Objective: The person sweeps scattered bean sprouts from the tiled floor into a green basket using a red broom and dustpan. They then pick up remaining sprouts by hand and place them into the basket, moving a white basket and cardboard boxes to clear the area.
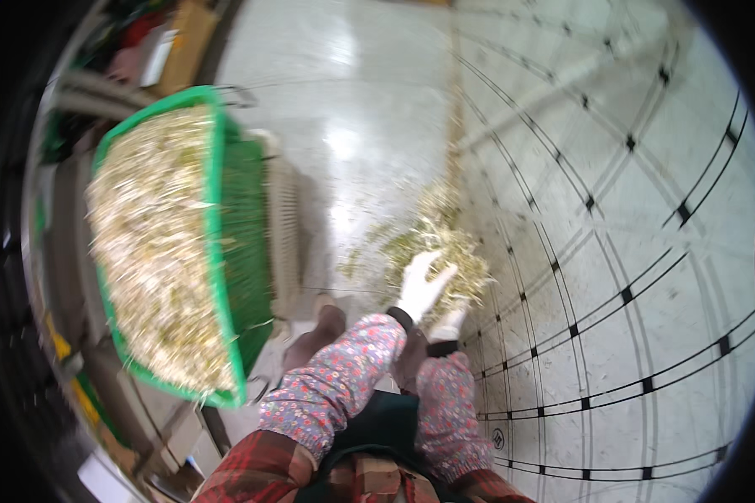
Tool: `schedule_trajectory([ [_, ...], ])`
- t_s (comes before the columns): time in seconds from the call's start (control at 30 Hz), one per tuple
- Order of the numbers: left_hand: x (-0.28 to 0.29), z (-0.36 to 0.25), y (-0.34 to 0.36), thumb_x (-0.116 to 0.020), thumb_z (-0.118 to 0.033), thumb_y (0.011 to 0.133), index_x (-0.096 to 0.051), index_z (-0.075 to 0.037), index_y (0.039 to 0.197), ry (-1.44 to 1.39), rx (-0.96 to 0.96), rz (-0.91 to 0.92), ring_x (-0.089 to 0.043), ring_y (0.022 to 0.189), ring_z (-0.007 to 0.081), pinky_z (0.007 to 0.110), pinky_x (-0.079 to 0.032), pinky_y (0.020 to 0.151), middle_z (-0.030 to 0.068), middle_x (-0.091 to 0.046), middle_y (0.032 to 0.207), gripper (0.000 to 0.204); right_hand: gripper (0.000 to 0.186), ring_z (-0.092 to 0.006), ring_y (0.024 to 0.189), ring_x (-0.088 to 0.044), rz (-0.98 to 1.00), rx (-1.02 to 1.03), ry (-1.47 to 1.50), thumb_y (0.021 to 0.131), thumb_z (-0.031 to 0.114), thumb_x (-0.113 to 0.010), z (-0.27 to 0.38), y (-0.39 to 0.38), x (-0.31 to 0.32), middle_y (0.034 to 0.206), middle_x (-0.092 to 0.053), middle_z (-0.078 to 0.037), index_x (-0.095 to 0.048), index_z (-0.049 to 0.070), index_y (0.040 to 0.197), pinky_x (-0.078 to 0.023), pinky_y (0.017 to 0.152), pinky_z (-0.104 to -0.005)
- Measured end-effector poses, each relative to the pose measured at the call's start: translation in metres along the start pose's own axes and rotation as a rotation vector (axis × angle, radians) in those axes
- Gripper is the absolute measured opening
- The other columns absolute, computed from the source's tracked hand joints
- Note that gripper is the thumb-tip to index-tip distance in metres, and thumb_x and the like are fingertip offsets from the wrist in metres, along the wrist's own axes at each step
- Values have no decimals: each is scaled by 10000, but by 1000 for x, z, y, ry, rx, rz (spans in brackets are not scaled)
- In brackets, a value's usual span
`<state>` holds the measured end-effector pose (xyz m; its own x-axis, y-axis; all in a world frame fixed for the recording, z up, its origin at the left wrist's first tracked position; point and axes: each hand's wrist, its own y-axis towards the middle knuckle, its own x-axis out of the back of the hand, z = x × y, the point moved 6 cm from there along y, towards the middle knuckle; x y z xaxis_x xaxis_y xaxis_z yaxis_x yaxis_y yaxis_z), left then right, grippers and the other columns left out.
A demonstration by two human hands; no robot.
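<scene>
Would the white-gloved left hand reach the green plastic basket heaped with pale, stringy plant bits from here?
Probably yes, perhaps with a lean or step: the white-gloved left hand is at the loose pale-green pile, but nothing visible blocks its way to the open-topped green plastic basket.

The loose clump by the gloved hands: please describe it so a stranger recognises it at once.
From the green container, go right across the grey floor to the white-gloved left hand. The clump lies beside that hand: loose, yellow-green, in no container, unlike the paler heap filling the green one.
</scene>
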<state>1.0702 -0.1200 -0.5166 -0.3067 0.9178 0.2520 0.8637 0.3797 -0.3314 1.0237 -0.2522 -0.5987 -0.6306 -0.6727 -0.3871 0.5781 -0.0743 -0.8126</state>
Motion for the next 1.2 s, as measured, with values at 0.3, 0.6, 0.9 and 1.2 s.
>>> schedule_trajectory([
  [0.3, 244, -195, -98, -647, -300, 834, -472, -45, 1263, -137, 53, -402, -371, 1246, 267, 377, -280, 1052, 168, -415, 1326, 529, 413, -219, 1137, -479, 436, 96, -497, 960, 234, -379, -8, -225, -202, 1272, -481, -103, -391, 44, 1326, -390, 987, -345],
  [0.6, 480, -156, -158, -505, -411, 896, -303, -91, 1393, -1059, 363, -757, -395, 1231, 255, 408, -343, 1008, 127, -343, 1385, 624, 796, -295, 1350, -140, 765, 23, -1261, 849, 437, -590, -201, -353, -352, 1458, -131, -213, -181, 88, 1436, -172, 1082, -394],
  [0.9, 536, -88, -175, -540, -351, 868, -185, -167, 1447, 443, 244, -862, -9, 1383, 382, 599, -83, 1060, 178, -40, 1504, 703, 771, -409, 1376, -6, 1043, 863, -1829, 861, 373, -538, -231, -386, -384, 1491, -11, -239, -128, 82, 1446, -64, 1068, -576],
  [1.2, 519, 4, -100, -471, -341, 849, -199, -230, 1442, 809, 435, -590, 25, 1392, 361, 700, -79, 992, 158, -9, 1513, 662, 626, -396, 1376, -68, 993, 992, -2226, 888, 491, -392, -326, -304, -368, 1494, -122, -187, -232, 232, 1435, -100, 1017, -650],
])
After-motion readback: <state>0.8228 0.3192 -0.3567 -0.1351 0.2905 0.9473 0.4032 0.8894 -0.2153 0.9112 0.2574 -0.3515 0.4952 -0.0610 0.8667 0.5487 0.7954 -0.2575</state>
